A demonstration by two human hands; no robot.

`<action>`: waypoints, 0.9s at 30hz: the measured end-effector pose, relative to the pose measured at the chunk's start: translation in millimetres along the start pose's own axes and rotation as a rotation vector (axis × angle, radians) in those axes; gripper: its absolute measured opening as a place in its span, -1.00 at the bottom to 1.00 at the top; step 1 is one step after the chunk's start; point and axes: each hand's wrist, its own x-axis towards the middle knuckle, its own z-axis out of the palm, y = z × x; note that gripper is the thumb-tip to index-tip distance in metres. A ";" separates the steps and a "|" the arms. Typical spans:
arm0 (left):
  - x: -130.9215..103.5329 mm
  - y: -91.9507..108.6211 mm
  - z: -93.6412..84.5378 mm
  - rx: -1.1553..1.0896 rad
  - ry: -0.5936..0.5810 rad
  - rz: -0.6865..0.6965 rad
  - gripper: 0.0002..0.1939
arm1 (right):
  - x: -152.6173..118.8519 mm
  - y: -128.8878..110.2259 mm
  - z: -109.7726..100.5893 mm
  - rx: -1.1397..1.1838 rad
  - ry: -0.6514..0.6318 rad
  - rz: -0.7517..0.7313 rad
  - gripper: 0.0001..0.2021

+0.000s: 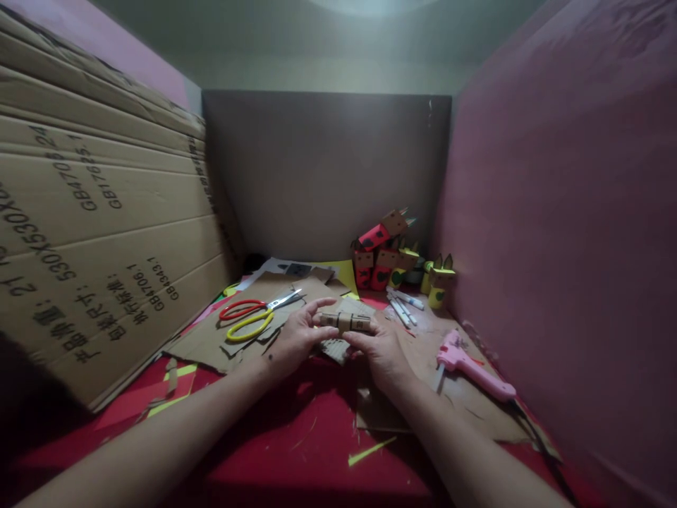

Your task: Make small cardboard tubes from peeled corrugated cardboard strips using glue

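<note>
Between my two hands is a small rolled piece of cardboard point(346, 322) with dark printed marks, lying crosswise. My left hand point(302, 330) grips its left end, thumb in front and fingers behind. At the other end, my right hand point(381, 347) pinches it with the thumb along the near side; its other fingers are mostly hidden. Beneath the roll lies a torn scrap of corrugated cardboard point(334, 349). Scissors point(248, 321) with one red and one yellow handle rest on cardboard sheets left of my left hand, blades partly apart.
A pink glue gun point(470, 367) with a cord lies at right on a cardboard sheet point(455, 416). White markers point(403, 308) and red and yellow animal-like cardboard figures point(378, 261) stand behind. A large printed cardboard panel point(106, 212) walls the left; a pink wall point(571, 212) closes the right.
</note>
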 end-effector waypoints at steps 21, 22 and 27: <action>-2.7 2.9 -2.3 -0.145 -0.001 -0.165 -0.49 | -9.5 -16.3 17.3 -0.036 0.081 0.065 -0.77; -2.8 4.9 -3.4 -0.152 -0.003 -0.164 -0.50 | -8.5 -24.9 20.3 -0.025 0.074 0.094 -0.74; -1.4 17.4 -10.3 -0.227 0.012 -0.148 -0.48 | 3.5 -59.2 34.5 -0.206 -0.046 0.112 -0.79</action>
